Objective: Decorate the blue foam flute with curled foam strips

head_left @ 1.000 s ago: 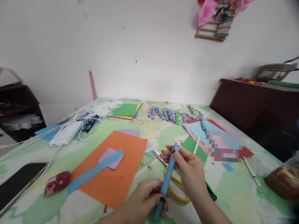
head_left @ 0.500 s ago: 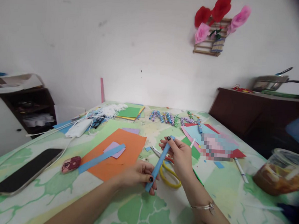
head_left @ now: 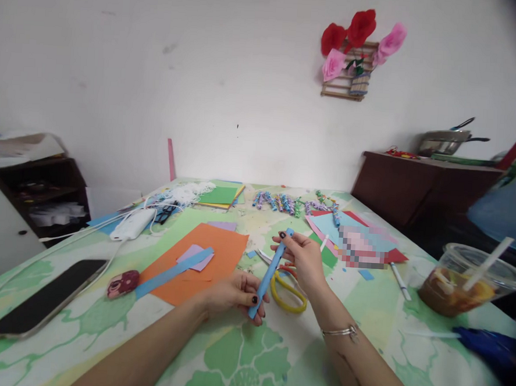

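Note:
A narrow blue paper strip (head_left: 271,273) slants between my two hands above the table. My left hand (head_left: 239,295) pinches its lower end between thumb and fingers. At the upper end, the fingers of my right hand (head_left: 303,254) are closed on the same strip. Scissors (head_left: 289,291) with yellow and red handles lie just beneath my right hand, partly covered by it. Left of my hands, another blue paper strip (head_left: 169,275) rests across an orange sheet (head_left: 220,240) and a small purple paper (head_left: 201,262).
A phone (head_left: 46,296) and a white power bank (head_left: 132,225) with cables lie at left. Curled paper pieces (head_left: 286,203) sit at the back. Coloured sheets (head_left: 326,221), a marker (head_left: 400,281), a plastic cup (head_left: 457,287) and a blue glue gun (head_left: 489,345) occupy the right side.
The view has turned slightly to the right, so more of the cup and the blue glue gun shows. Both hands keep their hold on the strip, in nearly the same pose.

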Demonstrator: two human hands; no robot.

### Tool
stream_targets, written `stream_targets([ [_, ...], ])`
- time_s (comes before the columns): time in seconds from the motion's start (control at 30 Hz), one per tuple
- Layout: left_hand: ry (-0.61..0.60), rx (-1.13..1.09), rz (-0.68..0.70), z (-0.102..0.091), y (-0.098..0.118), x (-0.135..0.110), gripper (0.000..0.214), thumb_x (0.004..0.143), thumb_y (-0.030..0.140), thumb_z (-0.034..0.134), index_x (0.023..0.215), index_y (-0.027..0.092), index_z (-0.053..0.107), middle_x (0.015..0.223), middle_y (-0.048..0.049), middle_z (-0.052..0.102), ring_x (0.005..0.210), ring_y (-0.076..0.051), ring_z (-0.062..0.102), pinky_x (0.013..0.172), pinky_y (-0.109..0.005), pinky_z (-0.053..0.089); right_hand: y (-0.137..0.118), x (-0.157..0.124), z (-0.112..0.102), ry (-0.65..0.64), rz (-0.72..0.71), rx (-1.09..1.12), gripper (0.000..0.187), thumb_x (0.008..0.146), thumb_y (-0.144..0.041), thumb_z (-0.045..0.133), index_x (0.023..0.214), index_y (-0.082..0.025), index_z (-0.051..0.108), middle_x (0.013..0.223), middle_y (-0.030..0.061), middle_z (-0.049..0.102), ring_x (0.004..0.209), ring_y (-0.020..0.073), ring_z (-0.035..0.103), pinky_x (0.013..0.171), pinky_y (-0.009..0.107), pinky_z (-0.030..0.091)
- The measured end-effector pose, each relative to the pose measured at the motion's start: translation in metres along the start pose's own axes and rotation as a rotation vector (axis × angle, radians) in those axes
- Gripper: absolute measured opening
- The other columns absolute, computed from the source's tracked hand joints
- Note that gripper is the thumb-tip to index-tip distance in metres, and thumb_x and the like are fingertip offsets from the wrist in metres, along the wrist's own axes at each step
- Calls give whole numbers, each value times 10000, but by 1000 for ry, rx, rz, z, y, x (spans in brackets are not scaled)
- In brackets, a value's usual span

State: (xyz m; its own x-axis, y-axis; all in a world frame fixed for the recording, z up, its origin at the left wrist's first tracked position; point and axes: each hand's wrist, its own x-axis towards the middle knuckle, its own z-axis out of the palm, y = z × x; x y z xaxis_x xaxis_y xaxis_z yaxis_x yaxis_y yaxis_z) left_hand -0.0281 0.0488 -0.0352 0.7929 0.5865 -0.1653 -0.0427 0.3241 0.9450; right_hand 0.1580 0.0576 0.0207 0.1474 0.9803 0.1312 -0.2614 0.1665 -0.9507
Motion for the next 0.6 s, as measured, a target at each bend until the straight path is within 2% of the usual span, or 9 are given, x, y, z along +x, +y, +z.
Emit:
stream_targets([
  [0.1, -12, 3, 11, 0, 0, 0, 416, 668, 301, 769, 1010, 110, 632, 790, -128, 699, 680, -217, 688, 663, -323, 523, -2, 2, -3, -38, 19, -47, 340, 596, -333, 761, 846, -127, 656, 736, 89, 724, 629, 219, 698, 589, 309, 576],
  [0.17, 21, 15, 45, -1, 0, 1, 479, 638, 323, 788, 1039, 132, 608, 849, -125, 694, 707, -227, 690, 689, -350, 524, 0, 2, -3, -31, 7, -89, 349, 605, -345, 746, 862, -131, 645, 739, 87, 723, 636, 222, 699, 602, 321, 578],
  [0.27, 161, 137, 58, -1, 1, 2, 415, 589, 323, 812, 895, 114, 625, 775, -100, 688, 656, -208, 677, 654, -324, 518, 9, 4, -1, -14, -28, -185, 335, 659, -378, 697, 884, -140, 624, 773, 85, 724, 667, 211, 702, 637, 321, 578],
  [0.37, 286, 242, 22, -3, 5, 1, 349, 614, 343, 788, 815, 103, 632, 667, -80, 676, 608, -182, 658, 601, -275, 498, 15, 10, -5, -39, -48, -350, 305, 754, -410, 603, 899, -143, 634, 783, 85, 724, 668, 197, 701, 633, 308, 571],
  [0.43, 303, 195, 13, -4, 8, -1, 370, 612, 362, 784, 836, 109, 634, 691, -74, 677, 636, -187, 666, 618, -284, 510, 14, 19, -18, -29, -64, -504, 300, 822, -405, 526, 915, -147, 648, 797, 86, 723, 687, 190, 699, 638, 299, 561],
  [0.5, 303, 135, 23, -7, 10, -2, 400, 596, 376, 791, 850, 112, 632, 735, -77, 678, 687, -207, 679, 659, -317, 529, 11, 30, -39, 40, -95, -687, 265, 860, -349, 492, 943, -154, 652, 846, 90, 719, 781, 192, 692, 702, 300, 543],
  [0.6, 348, 128, 49, -12, 11, -3, 427, 582, 398, 796, 848, 110, 627, 751, -82, 676, 696, -219, 683, 672, -345, 542, 9, 45, -72, 143, -109, -1004, 153, 832, -244, 570, 906, -145, 660, 979, 116, 683, 1013, 241, 612, 860, 363, 478],
])
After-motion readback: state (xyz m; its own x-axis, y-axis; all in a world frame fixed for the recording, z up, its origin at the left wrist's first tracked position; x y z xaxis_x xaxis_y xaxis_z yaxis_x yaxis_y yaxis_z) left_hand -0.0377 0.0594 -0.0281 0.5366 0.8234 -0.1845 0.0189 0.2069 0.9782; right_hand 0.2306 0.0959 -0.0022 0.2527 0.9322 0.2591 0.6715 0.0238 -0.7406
